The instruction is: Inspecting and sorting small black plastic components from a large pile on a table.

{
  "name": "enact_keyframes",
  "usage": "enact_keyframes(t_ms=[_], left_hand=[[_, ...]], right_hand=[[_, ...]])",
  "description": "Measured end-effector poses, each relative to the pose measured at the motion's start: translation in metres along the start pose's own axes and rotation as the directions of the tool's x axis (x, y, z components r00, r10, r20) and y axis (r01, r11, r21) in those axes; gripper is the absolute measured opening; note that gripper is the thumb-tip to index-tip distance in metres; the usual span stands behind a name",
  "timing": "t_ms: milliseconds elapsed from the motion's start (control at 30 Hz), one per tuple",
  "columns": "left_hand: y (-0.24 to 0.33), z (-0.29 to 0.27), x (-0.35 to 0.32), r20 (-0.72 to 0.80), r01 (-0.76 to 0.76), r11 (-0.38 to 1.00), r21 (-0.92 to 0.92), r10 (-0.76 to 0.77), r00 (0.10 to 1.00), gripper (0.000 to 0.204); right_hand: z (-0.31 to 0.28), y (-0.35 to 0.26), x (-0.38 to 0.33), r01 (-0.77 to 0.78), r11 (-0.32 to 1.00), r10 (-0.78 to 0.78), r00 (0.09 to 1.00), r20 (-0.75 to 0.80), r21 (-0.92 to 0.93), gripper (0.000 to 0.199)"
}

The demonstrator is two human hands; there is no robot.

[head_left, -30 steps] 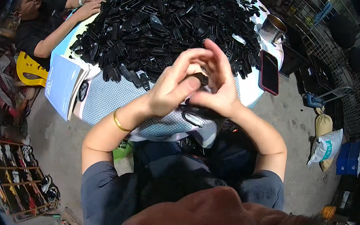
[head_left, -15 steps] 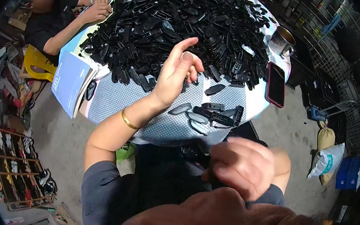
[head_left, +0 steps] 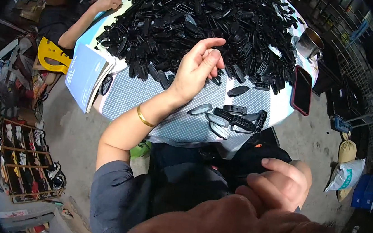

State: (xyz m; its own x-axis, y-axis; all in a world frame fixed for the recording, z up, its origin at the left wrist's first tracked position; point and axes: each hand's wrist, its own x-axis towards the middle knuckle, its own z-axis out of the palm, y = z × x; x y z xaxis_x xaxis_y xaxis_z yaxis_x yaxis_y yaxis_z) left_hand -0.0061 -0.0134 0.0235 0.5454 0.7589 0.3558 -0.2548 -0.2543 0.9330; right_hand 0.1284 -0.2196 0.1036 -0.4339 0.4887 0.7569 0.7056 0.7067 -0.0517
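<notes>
My left hand (head_left: 198, 70) hangs over the near edge of a large heap of black plastic parts (head_left: 195, 31). Its index finger is stretched out, the other fingers are loosely bent, and nothing shows in its grasp. A gold bracelet (head_left: 144, 116) circles that wrist. My right hand (head_left: 279, 183) is raised close to my body, off the table. Its fingers are half bent with a gap between them, and I see nothing held. Between my hands, a small group of black and grey oval parts (head_left: 236, 118) lies on the dotted tablecloth (head_left: 176, 127).
A blue-covered book (head_left: 86, 76) sits at the table's left edge. At the right are a phone (head_left: 302, 90) and a metal mug (head_left: 311, 43). Another person (head_left: 66, 8) sits far left, hands at the heap. Sacks (head_left: 345, 174) stand on the floor at right.
My right hand has moved down and right, closer to my body, and its index finger is straighter. The left hand keeps its pose. The whole view has shifted slightly. The other person's hands have moved apart.
</notes>
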Motion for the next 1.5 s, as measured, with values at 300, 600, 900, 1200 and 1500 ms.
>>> enact_keyframes(t_ms=[300, 600, 900, 1200, 1500], left_hand=[[0.0, -0.003, -0.004, -0.005, 0.023, 0.998, 0.054, -0.023, 1.0, 0.037], [0.002, 0.002, -0.002, 0.017, -0.02, 0.997, 0.078, 0.019, 1.0, 0.034], [0.019, -0.046, -0.077, 0.491, -0.539, 0.213, 0.815, 0.242, 0.837, 0.028], [0.008, -0.097, -0.149, 0.352, -0.384, 0.166, 0.908, 0.192, 0.916, 0.039], [0.015, -0.094, -0.148, 0.356, -0.383, 0.183, 0.905, 0.163, 0.92, 0.035]], right_hand=[[0.007, 0.007, -0.019, 0.061, 0.998, -0.062, 0.997, -0.048, -0.022, 0.013], [-0.01, 0.006, -0.003, 0.096, 0.993, -0.092, 0.993, 0.068, -0.063, 0.015], [0.047, 0.091, -0.047, -0.294, 0.946, 0.283, 0.955, 0.092, 0.138, 0.034], [0.068, 0.1, -0.077, -0.3, 0.929, 0.279, 0.953, 0.121, 0.219, 0.033], [0.087, 0.135, -0.081, -0.229, 0.93, 0.176, 0.964, 0.198, 0.288, 0.03]])
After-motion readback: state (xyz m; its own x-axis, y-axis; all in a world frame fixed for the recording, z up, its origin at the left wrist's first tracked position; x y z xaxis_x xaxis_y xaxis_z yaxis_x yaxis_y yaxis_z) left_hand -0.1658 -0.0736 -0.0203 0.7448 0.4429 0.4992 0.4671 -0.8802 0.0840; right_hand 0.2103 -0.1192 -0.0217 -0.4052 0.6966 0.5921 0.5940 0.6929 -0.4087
